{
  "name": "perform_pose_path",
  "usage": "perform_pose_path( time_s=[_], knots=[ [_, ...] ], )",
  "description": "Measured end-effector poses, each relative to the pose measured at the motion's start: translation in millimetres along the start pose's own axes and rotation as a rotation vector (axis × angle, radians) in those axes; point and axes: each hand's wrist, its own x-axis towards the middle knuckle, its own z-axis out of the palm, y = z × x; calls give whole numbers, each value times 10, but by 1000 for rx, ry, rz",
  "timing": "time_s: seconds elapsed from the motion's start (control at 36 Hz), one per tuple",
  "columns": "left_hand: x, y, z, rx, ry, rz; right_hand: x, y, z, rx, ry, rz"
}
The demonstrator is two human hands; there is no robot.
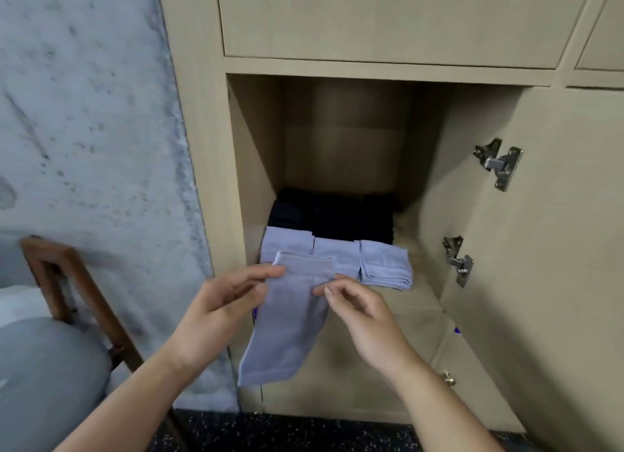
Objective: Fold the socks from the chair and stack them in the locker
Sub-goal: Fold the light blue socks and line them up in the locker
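My left hand [216,309] and right hand [358,313] pinch the sock [287,320]; loose fingers risk dropping it at six o'clock

A: What is sitting in the open beige wooden locker [251,154]?
B: 3 folded pale lavender-blue sock bundles [341,259] are lying in front, and 1 dark navy folded pile [332,216] is sitting behind.
A: And outside it?
B: 1 unfolded lavender-blue sock [287,323] is hanging, 2 metal hinges [499,162] are showing, plus 1 brown wooden chair [71,282].
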Motion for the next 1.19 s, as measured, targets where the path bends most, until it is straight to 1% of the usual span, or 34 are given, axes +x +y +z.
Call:
perform_pose_path(
  time_s=[0.17, 0.36, 0.58, 0.78, 0.89, 1.03, 1.19],
  knots=[
    [136, -81, -2, -24, -36, -34, -4, 15, -58, 61, 50, 86],
    [92, -275, -208, -40, -61, -80, 18, 31, -32, 88, 21, 109],
    [74, -294, -219, -57, 3, -109, 31, 44, 43, 158, 63, 124],
    [28, -264, -71, -8, -100, -139, 52, 74, -23, 264, 149, 137],
    [16, -264, -60, 13, -117, -164, 67, 78, -60, 308, 183, 152],
    [9, -249, -41, -34, -82, -172, 67, 73, -41, 376, 134, 193],
    [17, -264, -60, -137, -10, -209, 48, 72, 5, 322, 53, 235]
  ],
)
